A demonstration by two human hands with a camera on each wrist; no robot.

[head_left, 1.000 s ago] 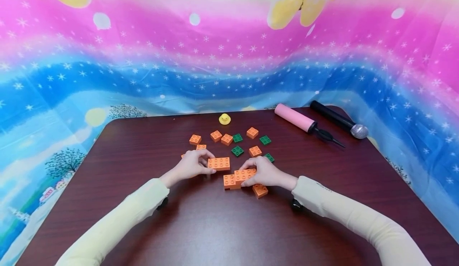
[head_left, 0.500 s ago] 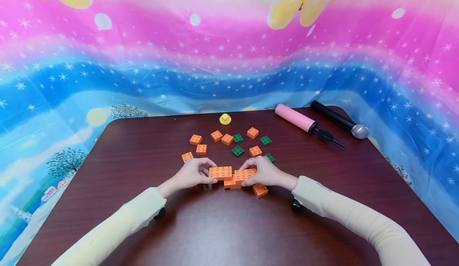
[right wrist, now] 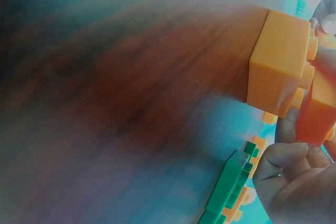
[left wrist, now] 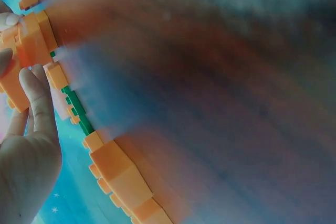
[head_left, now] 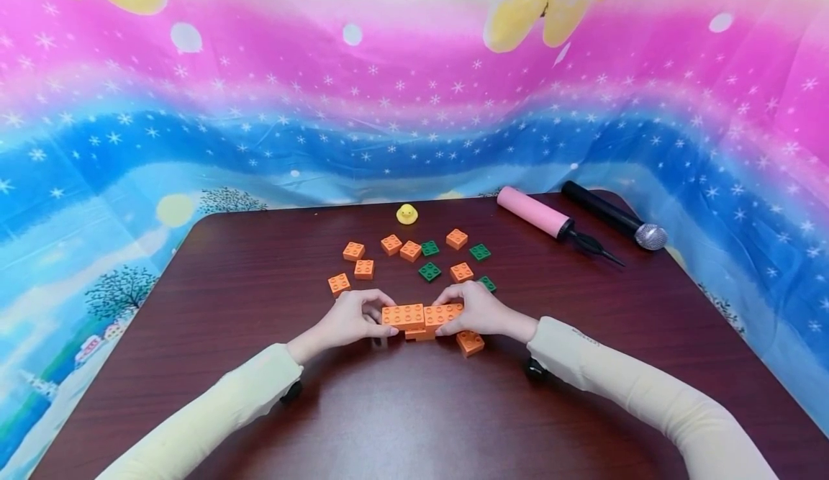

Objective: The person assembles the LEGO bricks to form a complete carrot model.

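Oblong orange plastic brick with eight studs [head_left: 403, 314] sits between the fingers of the left hand [head_left: 346, 319], pinched at its left end, near the middle of the table. Its right end meets a matching oblong orange brick [head_left: 439, 317], which the fingers of the right hand [head_left: 481, 312] grip at the opposite end. Beneath the two, a lower orange brick [head_left: 419, 335] shows its front edge; whether the left-hand one is pressed fully onto it cannot be told. Just beside the right hand lies a square orange four-stud brick [head_left: 470, 344].

All this rests on a dark reddish-brown table [head_left: 388, 415] with streaked wood grain, rounded far corners and a pale patch of glare towards the person. Beyond the hands, square orange bricks [head_left: 391, 245] and thin square green plates [head_left: 429, 272] lie scattered, with a small yellow toy duck [head_left: 406, 214] behind them by the far edge. At the far right, a pink hand pump with a black nozzle [head_left: 534, 213] lies near a black microphone with a silver mesh head [head_left: 612, 214].

Around the table hangs a folded, printed cloth [head_left: 414, 91], banded pink and blue, with white snowflakes, bare trees and little houses at the left.
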